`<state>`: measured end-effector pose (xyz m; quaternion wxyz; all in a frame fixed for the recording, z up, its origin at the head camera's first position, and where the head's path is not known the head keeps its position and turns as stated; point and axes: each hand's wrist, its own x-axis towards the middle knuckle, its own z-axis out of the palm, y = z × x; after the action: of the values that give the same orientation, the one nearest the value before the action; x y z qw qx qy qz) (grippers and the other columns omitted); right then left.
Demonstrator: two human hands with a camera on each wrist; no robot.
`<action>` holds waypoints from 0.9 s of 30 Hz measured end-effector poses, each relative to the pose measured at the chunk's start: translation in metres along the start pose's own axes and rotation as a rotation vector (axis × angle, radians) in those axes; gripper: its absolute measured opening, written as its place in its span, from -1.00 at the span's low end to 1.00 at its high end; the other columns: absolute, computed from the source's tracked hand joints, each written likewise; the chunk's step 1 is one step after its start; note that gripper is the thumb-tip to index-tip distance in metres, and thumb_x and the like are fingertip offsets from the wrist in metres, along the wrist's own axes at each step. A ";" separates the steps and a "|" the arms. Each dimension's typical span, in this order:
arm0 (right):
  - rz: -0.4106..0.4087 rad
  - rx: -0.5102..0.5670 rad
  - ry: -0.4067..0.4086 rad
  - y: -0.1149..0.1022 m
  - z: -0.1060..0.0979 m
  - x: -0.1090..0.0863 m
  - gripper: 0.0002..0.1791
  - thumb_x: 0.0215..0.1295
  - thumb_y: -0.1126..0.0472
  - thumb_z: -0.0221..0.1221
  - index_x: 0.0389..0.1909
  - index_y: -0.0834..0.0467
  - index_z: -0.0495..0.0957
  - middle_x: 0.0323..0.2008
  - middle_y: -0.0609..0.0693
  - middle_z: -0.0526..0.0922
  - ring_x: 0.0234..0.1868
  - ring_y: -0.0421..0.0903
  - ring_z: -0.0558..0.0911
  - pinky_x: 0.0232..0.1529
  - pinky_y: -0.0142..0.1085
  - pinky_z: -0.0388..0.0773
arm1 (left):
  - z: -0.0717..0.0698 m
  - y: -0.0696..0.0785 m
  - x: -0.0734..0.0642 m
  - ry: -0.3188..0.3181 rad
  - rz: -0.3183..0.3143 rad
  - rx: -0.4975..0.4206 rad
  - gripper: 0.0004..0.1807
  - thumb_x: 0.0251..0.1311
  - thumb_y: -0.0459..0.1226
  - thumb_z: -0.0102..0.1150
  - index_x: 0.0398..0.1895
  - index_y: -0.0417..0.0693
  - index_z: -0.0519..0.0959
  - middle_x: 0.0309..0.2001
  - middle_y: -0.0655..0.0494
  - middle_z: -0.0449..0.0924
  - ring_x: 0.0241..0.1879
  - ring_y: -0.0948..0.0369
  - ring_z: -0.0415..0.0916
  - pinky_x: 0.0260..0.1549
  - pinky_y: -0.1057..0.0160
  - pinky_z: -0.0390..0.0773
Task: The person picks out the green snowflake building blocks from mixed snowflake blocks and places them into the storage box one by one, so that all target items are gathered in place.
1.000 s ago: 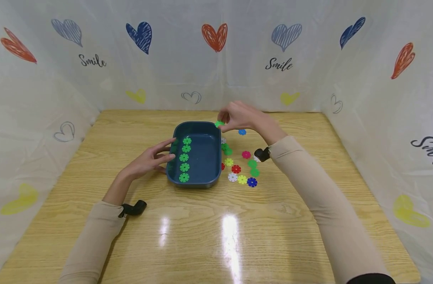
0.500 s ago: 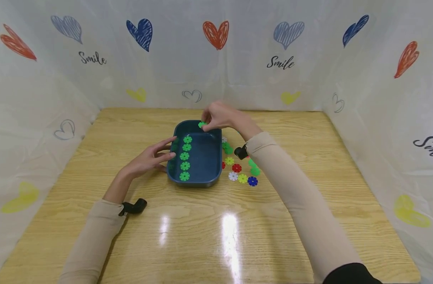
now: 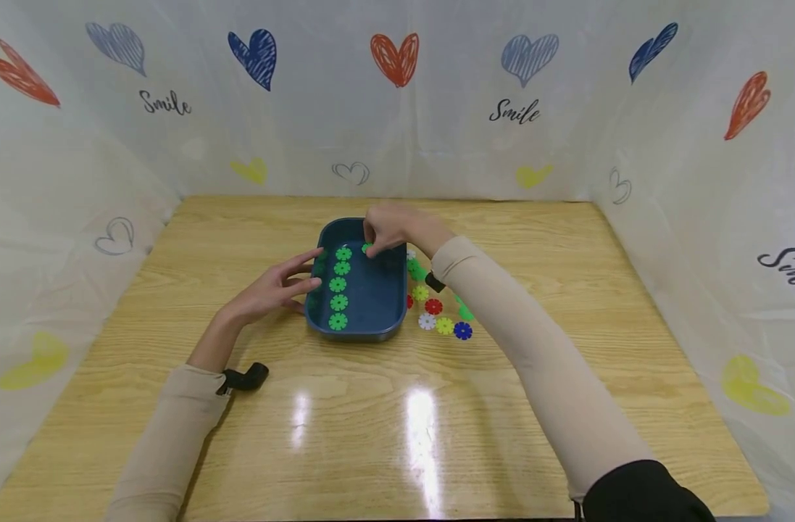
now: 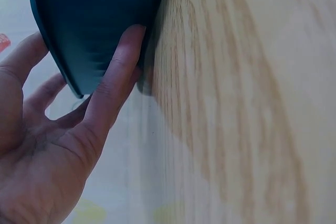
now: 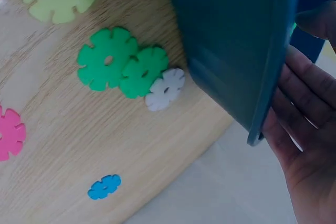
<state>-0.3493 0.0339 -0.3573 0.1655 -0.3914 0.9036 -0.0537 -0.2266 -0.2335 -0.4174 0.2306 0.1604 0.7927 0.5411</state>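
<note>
A dark blue plastic bin [image 3: 379, 293] stands on the wooden table, with several green notched flower discs [image 3: 338, 285] lying in a column along its left side. My right hand [image 3: 397, 226] reaches over the bin's back right part. Thumb and fingers pinch another green flower disc [image 3: 366, 248], mostly covered by the fingers, low inside the bin. My left hand [image 3: 269, 288] rests its spread, fairly straight fingers against the bin's left side. In the left wrist view, the left thumb [image 4: 118, 72] lies along the outer wall.
Loose flower discs lie right of the bin, among them a red disc [image 3: 433, 306], a white disc [image 3: 427, 321], a yellow disc [image 3: 445, 325] and a dark blue disc [image 3: 463, 330]. A light blue disc [image 5: 104, 187] is near the table's edge. Printed curtains surround the table.
My right hand has moved left over the bin's rim and down into it, carrying the pinched green disc. My left hand stays at the bin's left side.
</note>
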 end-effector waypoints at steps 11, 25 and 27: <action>0.018 -0.032 -0.049 -0.003 0.004 0.002 -0.61 0.19 -0.04 0.31 -0.13 0.16 0.67 -0.15 0.03 0.71 -0.19 -0.09 0.64 -0.02 -0.21 0.61 | 0.000 0.000 0.000 0.001 0.004 0.000 -0.25 0.42 -0.05 0.05 0.58 0.24 -0.04 0.51 -0.16 0.05 0.33 -0.21 0.31 -0.12 -0.01 0.70; 0.002 -0.030 -0.023 -0.002 0.014 0.007 -0.63 0.16 -0.02 0.35 -0.17 0.18 0.68 -0.21 0.04 0.72 -0.27 -0.11 0.66 -0.12 -0.25 0.63 | 0.000 0.002 -0.003 0.002 0.005 -0.002 -0.26 0.42 -0.05 0.05 0.57 0.26 -0.01 0.51 -0.16 0.05 0.32 -0.22 0.32 -0.12 0.00 0.70; 0.006 -0.053 -0.014 -0.002 0.016 0.008 -0.63 0.16 -0.02 0.35 -0.17 0.18 0.68 -0.21 0.03 0.71 -0.27 -0.11 0.65 -0.12 -0.24 0.63 | 0.000 0.002 -0.003 0.001 0.001 -0.002 -0.26 0.42 -0.05 0.05 0.57 0.26 -0.02 0.51 -0.16 0.05 0.32 -0.23 0.32 -0.13 -0.01 0.70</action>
<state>-0.3476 0.0270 -0.3741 0.1615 -0.3933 0.9047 -0.0265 -0.2239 -0.2342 -0.4145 0.2300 0.1603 0.7922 0.5421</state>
